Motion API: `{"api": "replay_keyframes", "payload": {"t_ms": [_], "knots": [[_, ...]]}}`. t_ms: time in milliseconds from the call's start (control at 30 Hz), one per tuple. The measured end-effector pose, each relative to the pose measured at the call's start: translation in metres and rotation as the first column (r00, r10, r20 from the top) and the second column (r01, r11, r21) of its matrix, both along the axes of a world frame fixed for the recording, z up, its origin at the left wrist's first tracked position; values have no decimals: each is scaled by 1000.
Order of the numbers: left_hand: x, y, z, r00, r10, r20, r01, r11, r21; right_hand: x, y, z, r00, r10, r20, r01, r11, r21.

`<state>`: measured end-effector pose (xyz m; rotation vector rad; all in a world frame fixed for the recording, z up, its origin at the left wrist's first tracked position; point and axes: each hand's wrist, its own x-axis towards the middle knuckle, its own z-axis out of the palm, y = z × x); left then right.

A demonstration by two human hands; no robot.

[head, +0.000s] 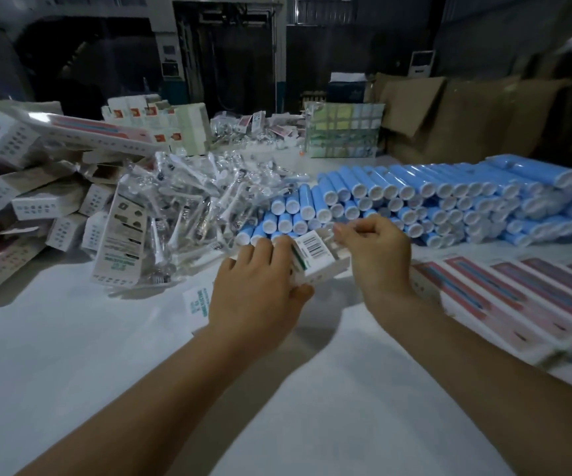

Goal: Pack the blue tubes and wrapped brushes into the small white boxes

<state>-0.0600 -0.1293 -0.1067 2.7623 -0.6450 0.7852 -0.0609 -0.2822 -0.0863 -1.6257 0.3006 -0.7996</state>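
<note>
Left hand [260,290] grips box [315,257] from left end, fingers curled over top, thumb under. Right hand [377,249] pinches at box's open right end (flap or wrapped item, cannot tell which). Box held just above surface [105,355], in front of tubes [415,197]. Brushes [191,201] heaped left of tubes. Box: light thin card, crushes easily; hold by edges, not faces. Tubes stiff, smooth, roll freely. Brush wrap slippery, crinkly; pinch at handle.

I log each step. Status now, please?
Left hand grips small white box. Right hand pinches at its open end. Blue tubes behind, nothing blocking.
</note>
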Motion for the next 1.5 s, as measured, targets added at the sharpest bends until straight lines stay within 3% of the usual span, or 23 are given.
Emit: {"api": "replay_keyframes", "payload": {"t_ms": [67, 133, 233, 300, 433, 533, 700, 1033, 1367, 1433, 1500], "knots": [[0, -1, 0, 1000, -1, 3, 1, 1000, -7, -5, 7, -3, 990, 128, -53, -130, 991, -28], [1, 0, 1, 1000, 5, 1, -5, 1000, -19, -9, 11, -2, 979, 203, 2, -203, 979, -6], [4, 4, 1, 1000, 25, 14, -25, 999, -45, -16, 3, 1, 994, 42, 100, -35, 997, -64], [6, 7, 2, 999, 38, 18, -37, 997, -62, -23, -1, 2, 997, -5, 79, 11, 997, -76], [9, 9, 3, 999, 54, 5, -53, 995, -87, -29, 12, -3, 997, 65, -31, -69, 986, -150], [8, 10, 2, 998, 61, 22, -59, 995, -79, -30, 16, -4, 994, 104, -32, -109, 974, -200], [3, 6, 0, 996, 54, 69, -55, 998, 12, -30, 19, -9, 970, 206, -130, -227, 959, -172], [-8, 1, 0, 995, -7, 96, -5, 992, 123, -20, 7, -10, 939, 256, -229, -309, 921, -236], [-10, -1, -2, 994, -4, 110, -13, 988, 154, -20, 16, -13, 938, 314, -150, -322, 946, -34], [-8, -1, -3, 995, -5, 101, -8, 991, 130, -22, 17, -13, 932, 316, -178, -333, 940, -78], [-6, -2, -2, 996, 0, 91, -9, 995, 103, -20, 12, -11, 963, 201, -179, -240, 943, -230]]}}
